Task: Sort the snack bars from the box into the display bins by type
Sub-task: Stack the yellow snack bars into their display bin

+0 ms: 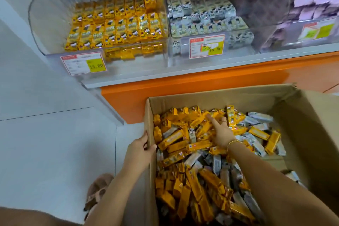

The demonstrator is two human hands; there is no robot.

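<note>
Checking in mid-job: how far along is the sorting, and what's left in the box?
Done: the left bin holds neat rows of yellow bars, the middle bin white bars. In hand: the left hand grips the box wall; the right hand reaches among the loose bars, grasp unclear. Left: plenty, since the box is piled with mixed yellow and white ones.

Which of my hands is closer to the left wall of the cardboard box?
Left. The left hand grips that wall of the box at its rim; the right hand is inside, over the yellow bars in the middle.
</note>
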